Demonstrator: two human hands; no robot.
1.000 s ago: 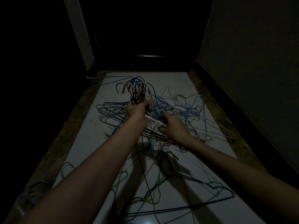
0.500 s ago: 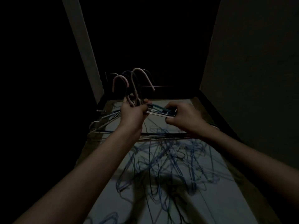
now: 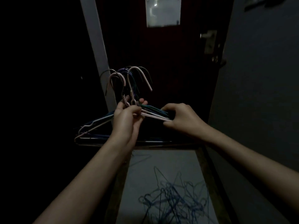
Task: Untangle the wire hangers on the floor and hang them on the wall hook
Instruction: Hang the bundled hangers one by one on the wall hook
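A bunch of wire hangers (image 3: 95,126), pink, white, blue and dark, is held up in the air in front of a dark door. My left hand (image 3: 127,117) grips the bunch at the necks, just under the upright hooks (image 3: 139,76). My right hand (image 3: 182,118) grips the right shoulder wires of the same bunch. A tangle of blue and dark hangers (image 3: 173,204) lies on the pale floor below. No wall hook shows in this dim view.
A dark door (image 3: 161,62) with a pale sheet (image 3: 163,12) and a metal handle (image 3: 209,41) stands ahead. A white door frame (image 3: 95,50) rises at the left, a grey wall (image 3: 262,94) at the right. The floor strip (image 3: 161,162) is narrow.
Both hands have lifted the bunch of hangers off the floor pile and raised it. My view has tilted up from the floor to the door.
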